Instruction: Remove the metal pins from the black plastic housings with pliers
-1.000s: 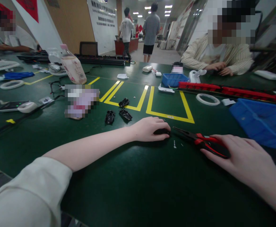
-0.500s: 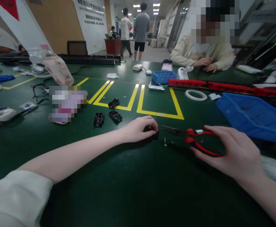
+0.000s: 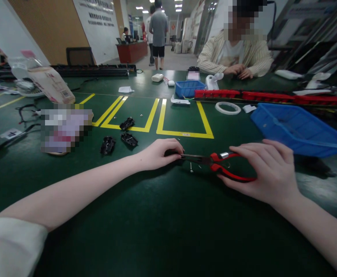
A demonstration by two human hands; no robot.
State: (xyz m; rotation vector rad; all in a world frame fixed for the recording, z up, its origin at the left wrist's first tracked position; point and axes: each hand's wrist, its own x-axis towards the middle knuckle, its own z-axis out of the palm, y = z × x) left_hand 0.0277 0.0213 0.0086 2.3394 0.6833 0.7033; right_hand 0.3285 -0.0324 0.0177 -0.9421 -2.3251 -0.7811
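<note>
Nearer than a second ago, the pliers lie lengthwise between both hands: the right hand grips their red handles, nose touching the black part pinned under the curled left hand.

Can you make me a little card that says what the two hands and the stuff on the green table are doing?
left hand: curled over a small black part, mostly hiding it
right hand: grips the red pliers by the handles
pliers nose: points at the small black part, by the left fingertips
table: dark green with yellow tape lines
nearby: three black pieces on the left, blue bin on the right
</note>
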